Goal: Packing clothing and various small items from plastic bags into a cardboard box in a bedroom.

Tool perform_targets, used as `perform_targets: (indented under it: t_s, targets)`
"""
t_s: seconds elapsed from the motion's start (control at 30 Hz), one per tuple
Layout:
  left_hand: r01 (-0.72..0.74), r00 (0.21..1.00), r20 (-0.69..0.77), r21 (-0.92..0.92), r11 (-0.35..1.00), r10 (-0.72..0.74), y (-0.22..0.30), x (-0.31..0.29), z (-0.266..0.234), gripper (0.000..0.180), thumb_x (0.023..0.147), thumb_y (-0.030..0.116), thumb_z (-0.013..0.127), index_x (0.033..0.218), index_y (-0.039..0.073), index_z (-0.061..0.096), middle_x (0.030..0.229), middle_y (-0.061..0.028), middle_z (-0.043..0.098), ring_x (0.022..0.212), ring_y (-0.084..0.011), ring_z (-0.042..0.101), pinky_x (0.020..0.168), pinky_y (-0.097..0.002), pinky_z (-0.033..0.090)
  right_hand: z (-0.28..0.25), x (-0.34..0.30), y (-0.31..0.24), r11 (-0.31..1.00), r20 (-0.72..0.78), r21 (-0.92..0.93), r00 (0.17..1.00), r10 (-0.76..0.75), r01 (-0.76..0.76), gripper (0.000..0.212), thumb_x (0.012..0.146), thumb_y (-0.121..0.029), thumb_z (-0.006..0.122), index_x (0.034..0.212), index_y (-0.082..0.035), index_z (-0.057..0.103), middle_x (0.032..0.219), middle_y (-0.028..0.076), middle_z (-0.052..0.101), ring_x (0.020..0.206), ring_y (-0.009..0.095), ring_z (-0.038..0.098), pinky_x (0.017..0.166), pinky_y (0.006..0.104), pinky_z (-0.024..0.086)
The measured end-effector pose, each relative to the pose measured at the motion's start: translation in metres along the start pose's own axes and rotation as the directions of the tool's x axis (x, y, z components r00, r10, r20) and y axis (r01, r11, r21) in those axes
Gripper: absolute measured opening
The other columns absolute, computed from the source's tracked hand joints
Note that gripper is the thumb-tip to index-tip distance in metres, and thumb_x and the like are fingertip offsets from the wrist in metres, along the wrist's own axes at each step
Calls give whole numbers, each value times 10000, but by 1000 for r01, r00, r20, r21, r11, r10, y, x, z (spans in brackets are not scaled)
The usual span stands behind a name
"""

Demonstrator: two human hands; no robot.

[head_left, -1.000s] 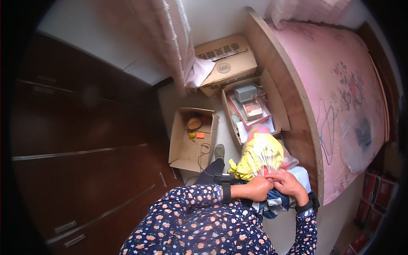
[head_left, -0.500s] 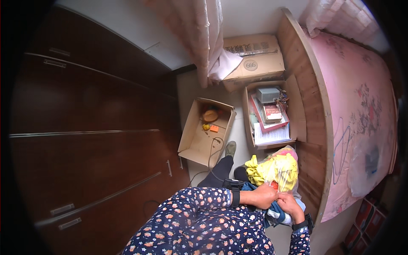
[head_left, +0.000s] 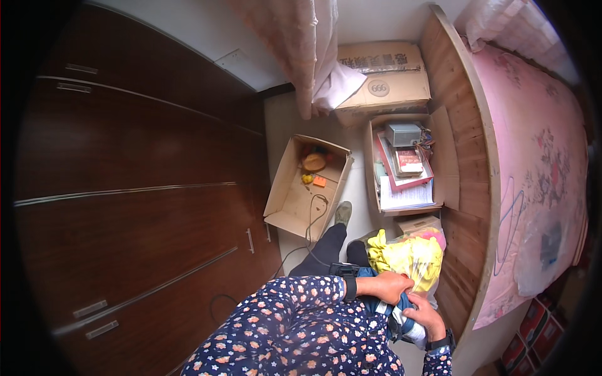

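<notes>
A clear plastic bag holding bright yellow cloth rests by my lap, with a bit of pink cloth at its top. My left hand is closed on the near edge of the bag; its fingertips are partly hidden. Just below and to the right, my right hand curls its thumb and fingers round a fold of blue and white cloth. Both hands are close together, and some of the cloth is hidden beneath them.
An open cardboard box with a few small items stands ahead. Another open box holds books, papers and a grey metal unit. A closed carton is behind it. A wooden bed board is at right, dark drawers at left. A cable trails nearby.
My right hand has moved down from the bag's edge, a little away from my left hand, and its fingers have spread slightly. The red patch by my left hand is now hidden. The view has shifted slightly.
</notes>
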State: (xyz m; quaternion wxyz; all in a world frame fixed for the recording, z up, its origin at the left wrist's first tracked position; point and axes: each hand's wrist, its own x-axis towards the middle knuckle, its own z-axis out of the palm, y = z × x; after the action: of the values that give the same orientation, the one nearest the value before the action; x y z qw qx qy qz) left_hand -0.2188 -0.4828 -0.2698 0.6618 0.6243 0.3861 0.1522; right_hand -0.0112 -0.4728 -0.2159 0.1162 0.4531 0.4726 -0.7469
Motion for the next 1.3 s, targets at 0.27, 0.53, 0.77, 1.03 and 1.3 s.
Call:
perform_targets:
  t_s: [0.27,0.53,0.77,1.03,1.3]
  targets:
    - [-76,980,180,-54,996,85,-34,2,15,370,621,211,714,927,87,547,804,-145,606,775,-356,604,645,-427,460,16,16,-3,991,81,-120,994,74,-64,634,698,-338,772,1160,34,548,1127,141,596,1048,221,542,938,328,399]
    - [-23,934,335,-294,956,126,-67,5,25,408,587,196,722,926,59,541,820,-120,582,784,-290,574,665,-369,437,21,27,23,965,133,-261,988,72,-35,831,642,-485,755,1209,60,489,1142,226,559,1098,345,535,939,361,407]
    - [88,894,436,-405,910,108,-88,2,18,479,584,206,755,982,36,549,845,-105,592,821,-249,571,698,-344,444,32,32,24,966,19,-220,989,146,-138,587,659,-388,732,1051,27,596,1034,186,607,948,329,596,832,373,463]
    - [295,907,133,-878,377,-399,-207,4,-32,329,829,194,628,1109,51,532,895,-62,641,761,-118,635,581,-241,509,29,26,32,934,19,335,992,121,-120,478,770,-82,638,1220,32,525,1071,81,598,992,168,551,883,294,440]
    - [634,283,-442,-580,512,-851,-409,-33,-51,473,746,297,679,1141,66,559,912,-115,648,859,-240,628,784,-344,489,43,32,33,806,-41,511,928,369,-298,404,762,-81,613,1136,54,542,970,82,587,906,179,545,814,303,448]
